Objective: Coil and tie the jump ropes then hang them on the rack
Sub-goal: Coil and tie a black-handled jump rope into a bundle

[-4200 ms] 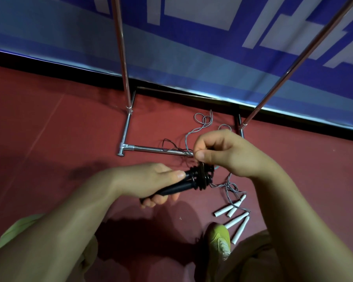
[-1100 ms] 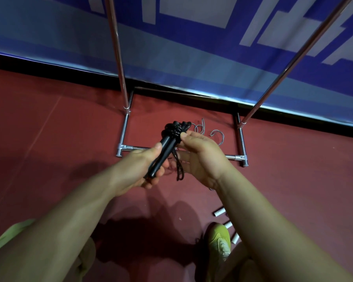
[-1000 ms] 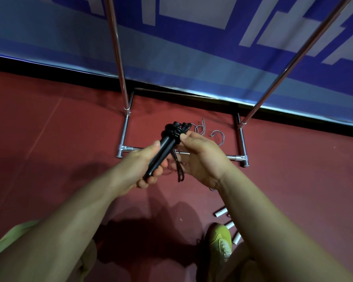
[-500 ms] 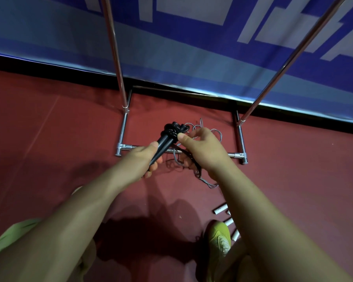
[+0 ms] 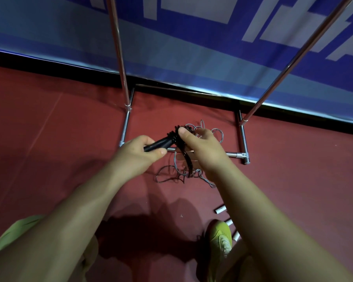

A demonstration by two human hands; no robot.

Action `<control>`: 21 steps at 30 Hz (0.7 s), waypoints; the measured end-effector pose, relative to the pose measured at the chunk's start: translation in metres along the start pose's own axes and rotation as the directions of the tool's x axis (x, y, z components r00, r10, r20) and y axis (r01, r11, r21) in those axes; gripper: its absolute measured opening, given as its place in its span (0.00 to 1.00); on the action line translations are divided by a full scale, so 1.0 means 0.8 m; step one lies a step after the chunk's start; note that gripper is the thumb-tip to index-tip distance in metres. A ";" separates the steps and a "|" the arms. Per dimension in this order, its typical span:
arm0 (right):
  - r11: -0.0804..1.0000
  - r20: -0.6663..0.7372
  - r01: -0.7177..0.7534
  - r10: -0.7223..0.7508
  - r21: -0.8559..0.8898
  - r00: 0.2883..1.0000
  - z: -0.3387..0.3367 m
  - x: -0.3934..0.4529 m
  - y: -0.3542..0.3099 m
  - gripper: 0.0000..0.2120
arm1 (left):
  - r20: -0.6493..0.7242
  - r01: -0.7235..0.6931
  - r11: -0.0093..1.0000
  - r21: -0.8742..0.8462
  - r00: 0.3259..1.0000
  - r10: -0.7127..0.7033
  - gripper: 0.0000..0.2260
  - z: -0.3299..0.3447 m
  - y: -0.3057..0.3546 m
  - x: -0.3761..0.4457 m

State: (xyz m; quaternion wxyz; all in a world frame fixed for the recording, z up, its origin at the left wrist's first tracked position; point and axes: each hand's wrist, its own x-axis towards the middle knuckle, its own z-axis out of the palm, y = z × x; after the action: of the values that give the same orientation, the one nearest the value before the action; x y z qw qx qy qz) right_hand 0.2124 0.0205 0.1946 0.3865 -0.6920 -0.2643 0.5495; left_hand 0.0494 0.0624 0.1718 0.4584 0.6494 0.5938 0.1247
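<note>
Black jump rope, held in the air above the front base bar of the rack. Its paired handles point toward the left hand, whose fingers are curled round the handle shafts. The cord is wound in tight turns about the far end of the handles, and a loose black loop hangs down from the winding, between the two hands. The right hand meets the winding from the other side, thumb on top of the turns and fingers curled under them, pinching the cord.

Grey rope lies in slack tangles on the floor beneath the hands, running across the base bar into the rack's footprint. White handles lie on the floor near a yellow-green shoe, at lower right, partly hidden by the right forearm.

The rack is chromed tube: a rectangular base resting on the floor and two uprights rising out of view at the top. The floor is dark red and smooth. Behind the rack, a black skirting strip runs along the foot of a blue banner with white blocks.
</note>
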 end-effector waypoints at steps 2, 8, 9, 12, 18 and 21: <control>0.998 -0.027 0.066 -0.067 -0.024 0.997 0.000 0.004 0.002 0.35 | 0.001 -0.018 0.999 -0.038 1.000 0.018 0.08 -0.002 0.000 -0.002; 0.975 0.060 0.217 -0.214 -0.053 0.975 0.000 0.002 -0.001 0.31 | 0.211 0.058 0.973 -0.223 0.977 -0.010 0.19 -0.012 -0.001 0.000; 0.967 0.087 0.249 -0.245 -0.044 0.966 -0.002 -0.001 -0.003 0.29 | 0.290 0.118 0.947 -0.299 0.957 -0.028 0.21 -0.015 0.004 -0.002; 0.949 0.176 0.304 -0.314 0.079 0.933 -0.012 -0.002 -0.007 0.27 | 0.574 0.358 0.844 -0.400 0.815 -0.074 0.29 -0.027 0.015 -0.010; 0.928 0.389 0.273 -0.356 0.252 0.850 -0.024 -0.004 -0.009 0.13 | 0.733 0.447 0.772 -0.451 0.679 0.036 0.29 -0.029 0.015 -0.015; 0.955 0.450 0.160 -0.260 0.248 0.854 -0.031 -0.003 -0.008 0.09 | 0.712 0.422 0.800 -0.428 0.703 0.010 0.28 -0.021 0.016 -0.018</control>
State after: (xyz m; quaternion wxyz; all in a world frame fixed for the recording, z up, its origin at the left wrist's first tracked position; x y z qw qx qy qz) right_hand 0.2361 0.0160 0.2037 0.4352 -0.4589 -0.3687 0.6813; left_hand 0.0424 0.0587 0.1956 0.8245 0.4091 0.3907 -0.0089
